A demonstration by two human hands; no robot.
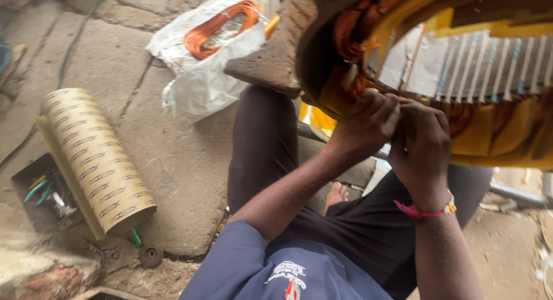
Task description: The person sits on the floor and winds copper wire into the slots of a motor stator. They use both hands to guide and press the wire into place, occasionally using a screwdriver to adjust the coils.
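Note:
A large motor stator (443, 23) with copper windings, white slot strips and yellow insulating sheets fills the upper right. My left hand (366, 124) presses its fingers into the copper winding at the stator's lower rim. My right hand (423, 141), with a pink thread band on the wrist, is closed right beside it on the same spot. What the fingers pinch is hidden between the two hands.
A roll of patterned tan insulating paper (95, 159) lies on the stone floor at left. Beside it stands a dark tray of hand tools (43, 193). A white sack with a coil of copper wire (216, 26) lies at the top. My legs stretch under the stator.

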